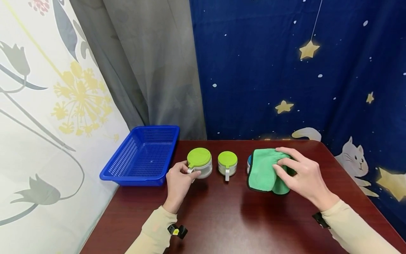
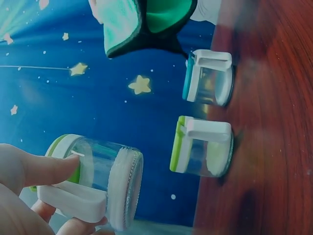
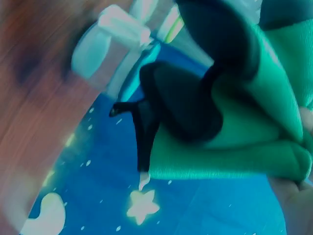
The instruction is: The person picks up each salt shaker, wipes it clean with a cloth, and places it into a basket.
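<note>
Three small glass jars with white handles stand in a row on the dark red table (image 1: 222, 218). My left hand (image 1: 186, 170) pinches the handle of the left green-lidded jar (image 1: 199, 163) (image 2: 95, 181). The middle green-lidded jar (image 1: 227, 163) (image 2: 203, 147) stands free. A blue-lidded jar (image 1: 248, 162) (image 2: 208, 78) at the right is mostly hidden under a green cloth (image 1: 262, 170) (image 2: 146, 19) (image 3: 234, 127). With its fingers curled into the folds, my right hand (image 1: 282, 165) grips this cloth over that jar.
An open blue plastic basket (image 1: 142, 155) sits at the table's back left corner, just left of the jars. Curtains hang close behind and to the left. The table's right edge runs near my right forearm.
</note>
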Demonstrator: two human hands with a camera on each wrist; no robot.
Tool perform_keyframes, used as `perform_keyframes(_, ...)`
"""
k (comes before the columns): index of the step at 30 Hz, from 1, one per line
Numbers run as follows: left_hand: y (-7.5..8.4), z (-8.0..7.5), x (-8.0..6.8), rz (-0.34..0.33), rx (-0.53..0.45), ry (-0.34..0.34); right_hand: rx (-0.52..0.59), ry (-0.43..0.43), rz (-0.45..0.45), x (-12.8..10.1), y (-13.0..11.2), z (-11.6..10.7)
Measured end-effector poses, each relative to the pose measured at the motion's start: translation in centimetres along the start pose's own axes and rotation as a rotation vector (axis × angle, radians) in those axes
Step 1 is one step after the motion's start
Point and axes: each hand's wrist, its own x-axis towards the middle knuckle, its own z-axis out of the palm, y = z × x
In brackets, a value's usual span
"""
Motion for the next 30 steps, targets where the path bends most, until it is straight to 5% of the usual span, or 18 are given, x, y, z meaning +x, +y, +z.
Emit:
perform_keyframes(7,0.9,0.0,-0.2,-0.027,-0.064,-0.019,0.059,-0.049,0.047,1.7,-1.4,2.3)
perform_keyframes(22,2.1,0.5,-1.3,0.024,-0.042,-0.029,0.239,-0.352,0.095,4.1,-6.6,6.3)
perform_keyframes(30,2.9,0.8,-2.3,0.01,-0.104,-0.073,0.32,-0.243,-0.003,4.9,-8.3,7.8)
